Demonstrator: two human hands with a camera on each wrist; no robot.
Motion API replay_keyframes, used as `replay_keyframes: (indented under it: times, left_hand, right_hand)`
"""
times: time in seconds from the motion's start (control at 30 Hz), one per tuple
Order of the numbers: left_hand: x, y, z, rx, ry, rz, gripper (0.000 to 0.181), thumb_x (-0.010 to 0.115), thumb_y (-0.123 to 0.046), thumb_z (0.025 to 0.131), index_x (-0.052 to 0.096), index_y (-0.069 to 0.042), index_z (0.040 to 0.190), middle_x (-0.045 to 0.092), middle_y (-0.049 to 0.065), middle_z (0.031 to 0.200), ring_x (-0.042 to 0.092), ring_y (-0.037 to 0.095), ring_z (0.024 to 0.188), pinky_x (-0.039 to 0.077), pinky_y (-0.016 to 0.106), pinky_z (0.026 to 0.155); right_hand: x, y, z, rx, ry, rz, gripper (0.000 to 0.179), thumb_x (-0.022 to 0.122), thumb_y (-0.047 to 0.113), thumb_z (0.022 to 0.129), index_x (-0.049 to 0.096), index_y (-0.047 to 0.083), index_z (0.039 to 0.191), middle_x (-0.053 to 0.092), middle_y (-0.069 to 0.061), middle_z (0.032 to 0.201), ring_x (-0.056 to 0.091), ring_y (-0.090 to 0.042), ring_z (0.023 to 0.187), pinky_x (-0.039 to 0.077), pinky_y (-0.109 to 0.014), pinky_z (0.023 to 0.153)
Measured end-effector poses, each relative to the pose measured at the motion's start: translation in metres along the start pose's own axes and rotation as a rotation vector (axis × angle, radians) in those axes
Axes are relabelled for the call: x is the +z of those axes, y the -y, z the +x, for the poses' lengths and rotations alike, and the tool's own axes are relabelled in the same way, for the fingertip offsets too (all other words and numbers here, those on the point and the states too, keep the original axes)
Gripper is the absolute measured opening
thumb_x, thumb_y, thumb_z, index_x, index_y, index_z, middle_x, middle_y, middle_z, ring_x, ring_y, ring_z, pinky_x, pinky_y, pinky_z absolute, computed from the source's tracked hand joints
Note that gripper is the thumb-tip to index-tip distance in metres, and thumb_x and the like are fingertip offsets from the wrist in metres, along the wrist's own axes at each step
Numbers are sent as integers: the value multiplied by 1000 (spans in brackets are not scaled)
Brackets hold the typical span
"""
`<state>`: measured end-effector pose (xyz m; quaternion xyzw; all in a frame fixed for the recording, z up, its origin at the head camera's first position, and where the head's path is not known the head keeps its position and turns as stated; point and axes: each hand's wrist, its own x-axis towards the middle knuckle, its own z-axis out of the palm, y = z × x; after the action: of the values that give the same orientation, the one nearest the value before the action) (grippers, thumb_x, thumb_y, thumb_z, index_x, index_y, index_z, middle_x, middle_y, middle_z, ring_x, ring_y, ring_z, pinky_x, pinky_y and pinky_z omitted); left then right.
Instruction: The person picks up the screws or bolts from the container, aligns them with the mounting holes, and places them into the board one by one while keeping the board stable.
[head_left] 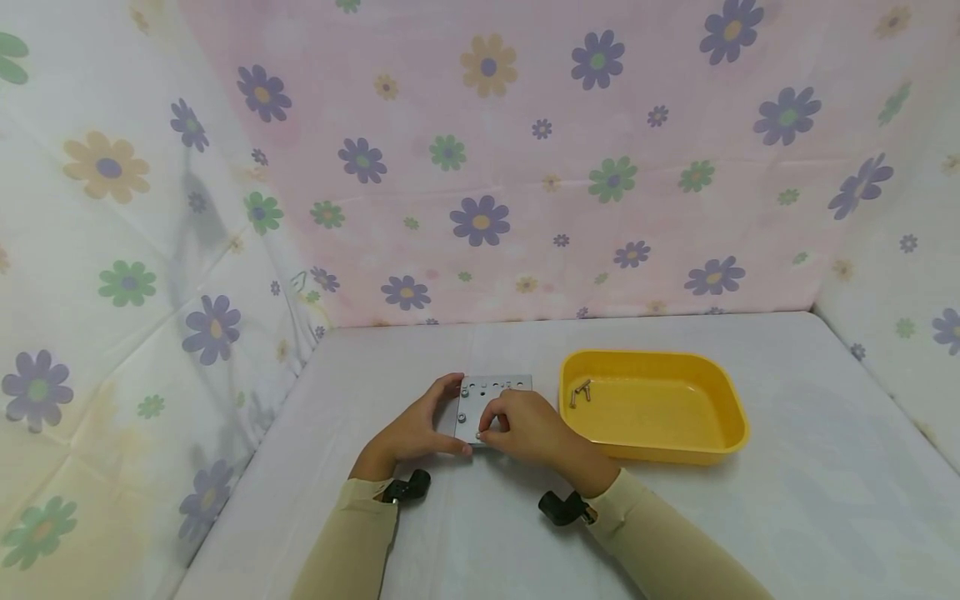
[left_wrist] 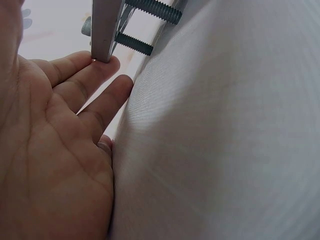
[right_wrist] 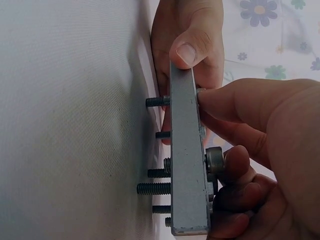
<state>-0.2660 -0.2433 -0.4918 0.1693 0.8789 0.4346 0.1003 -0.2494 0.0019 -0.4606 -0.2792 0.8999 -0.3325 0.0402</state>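
A flat grey metal plate [head_left: 474, 407] with holes and several screws is held above the white table. My left hand [head_left: 416, 429] grips its left side, thumb at the near edge and fingers toward the far edge. In the right wrist view, the left thumb [right_wrist: 187, 52] presses the end of the plate. My right hand [head_left: 532, 429] pinches a small screw head [head_left: 478, 436] at the plate's near left corner with thumb and index finger. Threaded shanks [right_wrist: 154, 189] stick out beneath the plate. A larger round screw head [right_wrist: 215, 160] stands beside the right hand's curled fingers.
A yellow tray [head_left: 652, 446] stands on the table right of the right hand. Several loose screws [head_left: 581, 390] lie at its left end. Flowered cloth [head_left: 525, 275] hangs behind and at both sides. Each wrist carries a black camera [head_left: 561, 508].
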Motion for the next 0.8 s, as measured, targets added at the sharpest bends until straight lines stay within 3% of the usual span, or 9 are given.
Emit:
replay_keyframes:
  times: [0.6, 0.8]
  left_hand:
    - [0, -2, 1, 10, 11, -15, 122, 99, -41, 63, 29, -23, 162, 41, -1, 162, 32, 25, 154, 15, 61, 127]
    - [-1, -3, -2, -3, 8, -12, 123, 99, -42, 62, 28, -23, 162, 40, -3, 163, 30, 23, 155, 15, 59, 128]
  right_hand:
    - [-12, 8, -5, 29, 10, 42, 4, 78, 29, 90, 77, 28, 93, 55, 4, 68, 50, -10, 62, 37, -23, 55]
    - [-19, 10, -5, -16, 8, 30, 3, 77, 26, 91, 78, 25, 94, 54, 5, 69, 50, -10, 64, 38, -23, 56]
